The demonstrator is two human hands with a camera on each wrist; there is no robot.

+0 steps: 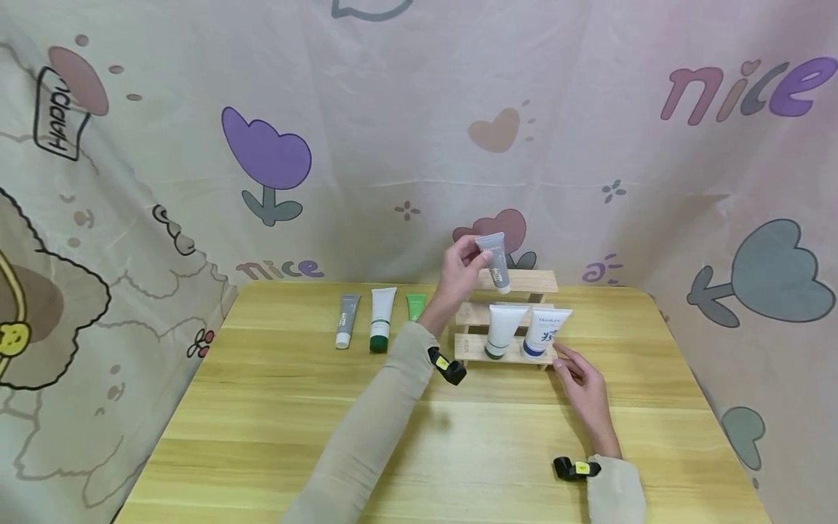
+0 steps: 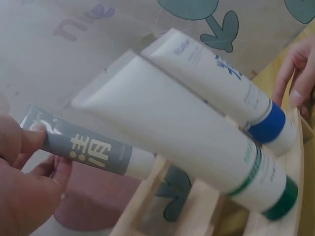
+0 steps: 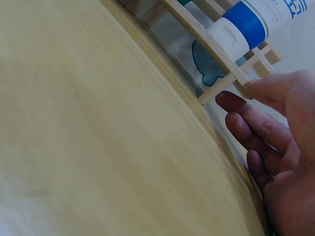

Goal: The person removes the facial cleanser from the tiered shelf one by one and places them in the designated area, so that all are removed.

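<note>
In the head view my left hand pinches a small grey tube near its flat end, white cap downward, over the top step of a wooden tiered rack. The left wrist view shows thumb and fingers on this grey tube. On the rack's lowest step stand a white tube with a green cap and a white tube with a blue cap. My right hand touches the rack's right end; in the right wrist view its other fingers are loosely bent, gripping nothing.
Left of the rack, another grey tube, a white tube with a dark green cap and a green tube, partly behind the left forearm, are on the wooden table. A patterned cloth hangs behind.
</note>
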